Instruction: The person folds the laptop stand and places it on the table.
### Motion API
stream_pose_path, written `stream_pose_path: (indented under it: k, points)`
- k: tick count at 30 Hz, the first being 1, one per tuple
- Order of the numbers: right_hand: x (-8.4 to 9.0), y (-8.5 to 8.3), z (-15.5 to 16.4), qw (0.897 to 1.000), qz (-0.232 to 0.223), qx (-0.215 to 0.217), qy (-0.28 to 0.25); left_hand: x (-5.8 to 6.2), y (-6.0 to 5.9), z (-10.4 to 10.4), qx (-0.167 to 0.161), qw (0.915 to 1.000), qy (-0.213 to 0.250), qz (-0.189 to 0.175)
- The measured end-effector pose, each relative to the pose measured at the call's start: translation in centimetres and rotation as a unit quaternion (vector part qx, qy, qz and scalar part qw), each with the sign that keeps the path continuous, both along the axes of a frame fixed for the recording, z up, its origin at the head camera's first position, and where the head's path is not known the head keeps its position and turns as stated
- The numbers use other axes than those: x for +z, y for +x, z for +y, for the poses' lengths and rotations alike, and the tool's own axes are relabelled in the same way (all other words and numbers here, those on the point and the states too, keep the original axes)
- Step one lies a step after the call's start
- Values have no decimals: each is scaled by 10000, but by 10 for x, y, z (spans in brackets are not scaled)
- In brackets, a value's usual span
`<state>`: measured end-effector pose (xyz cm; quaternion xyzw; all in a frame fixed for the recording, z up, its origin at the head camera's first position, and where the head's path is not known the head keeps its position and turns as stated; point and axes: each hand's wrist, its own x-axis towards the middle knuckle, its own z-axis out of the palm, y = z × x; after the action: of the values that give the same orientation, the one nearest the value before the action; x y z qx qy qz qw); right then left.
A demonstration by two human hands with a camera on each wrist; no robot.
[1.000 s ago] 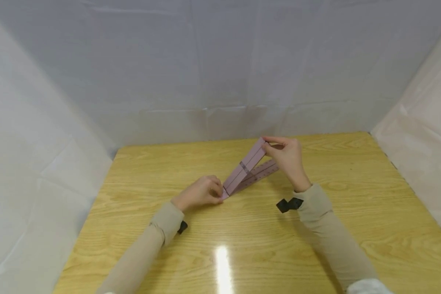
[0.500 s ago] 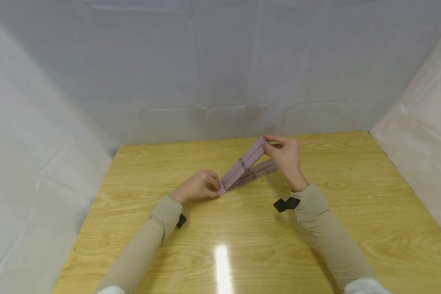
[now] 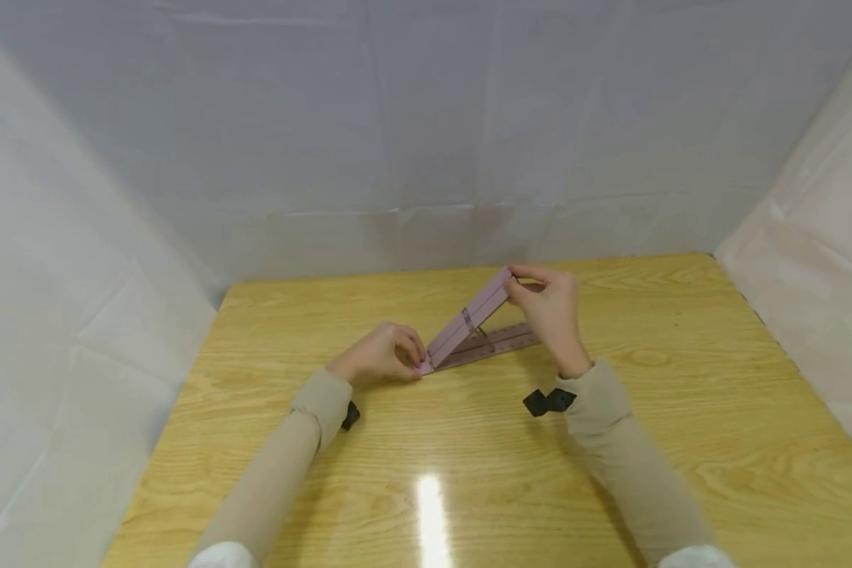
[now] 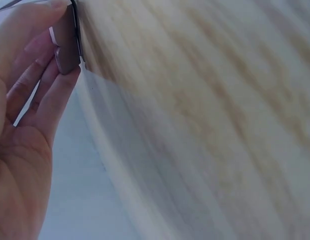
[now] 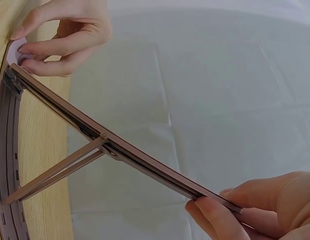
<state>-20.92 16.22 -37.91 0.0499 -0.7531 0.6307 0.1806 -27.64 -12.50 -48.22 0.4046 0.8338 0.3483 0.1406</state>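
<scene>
Nearest, a bright glare lies on the wood-grain table [image 3: 369, 505] at 6 o'clock. Beige sleeves come in from 7 o'clock, the left sleeve [image 3: 273, 481], and from 5 o'clock, the right sleeve [image 3: 625, 454]. A small black device sits at each wrist, the left one [image 3: 351, 416] partly hidden, the right one [image 3: 561, 400] plainer.

Next comes the left hand [image 3: 379, 353], thumb and fingers pinching the hinged end of a mauve folding stand [image 3: 484, 302]. The stand is a little beyond the table's middle, towards 12 o'clock. From the hinge, its slotted base [image 3: 514, 338] runs between 2 and 3 o'clock along the tabletop, and its top panel tilts up between 1 and 2 o'clock, a darker band across it. In the right wrist view a twin-armed strut [image 5: 60, 170] slants from the panel's underside to the base.

Farther off, the right hand [image 3: 550, 312] pinches the panel's raised end between thumb and fingers. Beyond the far edge hangs a creased pale sheet [image 3: 426, 142].
</scene>
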Motion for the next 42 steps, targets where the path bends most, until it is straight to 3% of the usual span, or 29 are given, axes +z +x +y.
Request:
stream_pose_path:
  k: [6,19,23,31,42]
  points:
    - [10,12,-4,10000,51,13,-73,3,-3,1,-24,9999,-144,63]
    - [10,18,-8,9991,-94,-230,-331,5,-15,3,-164,9990,-337,231]
    - [5,14,-7,9988,-69,-294,-390,5,-20,3,-260,9988,-301,279]
    - [-19,-1,1,9973,28,-305,-668,5,-25,5,-85,9986,-485,172]
    - [-23,-1,0,9964,122,-278,-785,12,-27,6,156,9982,-578,101]
